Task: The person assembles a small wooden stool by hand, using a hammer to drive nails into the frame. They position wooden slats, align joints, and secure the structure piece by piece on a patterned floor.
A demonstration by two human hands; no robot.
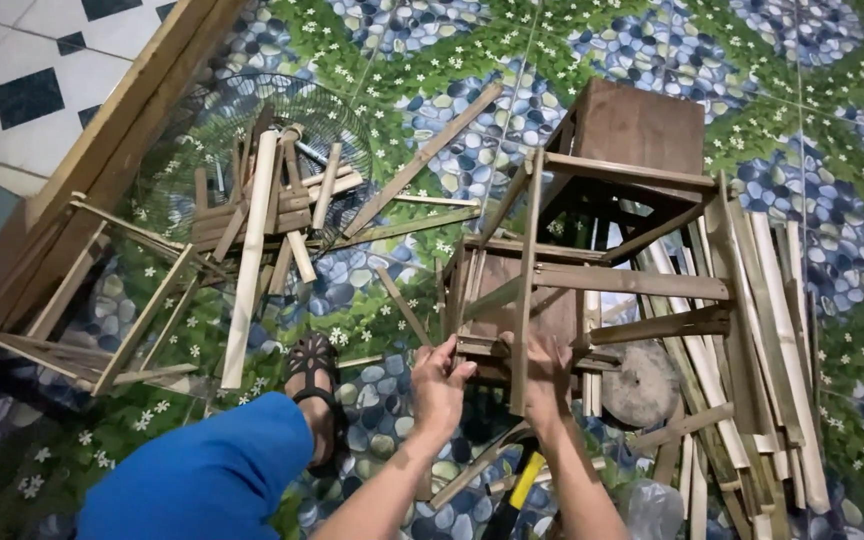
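Gripping the bottom rail of a small wooden frame (552, 270), a stool or little table in the making, both hands are working low in the middle of the frame. The left hand (439, 385) is curling its fingers around a thin slat at the frame's lower left corner, and the right hand (549, 375) is closing on the base of an upright post just beside it, probably to keep the joint steady, since the piece is lying tipped on its side on the floor (422, 120), which is patterned with pebbles and leaves.

Loose bamboo strips (762, 330) are piling up along the right side, leaning against the frame, likely kept close for grabbing. A round grey disc (642, 385) is sitting just right of the hands. A tool with a yellow and black handle (517, 495) is lying at the bottom centre, near the wrists. At upper left a wire fan guard (192, 140) is holding short offcuts, and a second slat frame (82, 300) is resting at the left edge. A blue-clad knee (212, 470) and a sandalled foot (314, 390) are showing at lower left.

No packages, labels or signs anywhere that I can spot.
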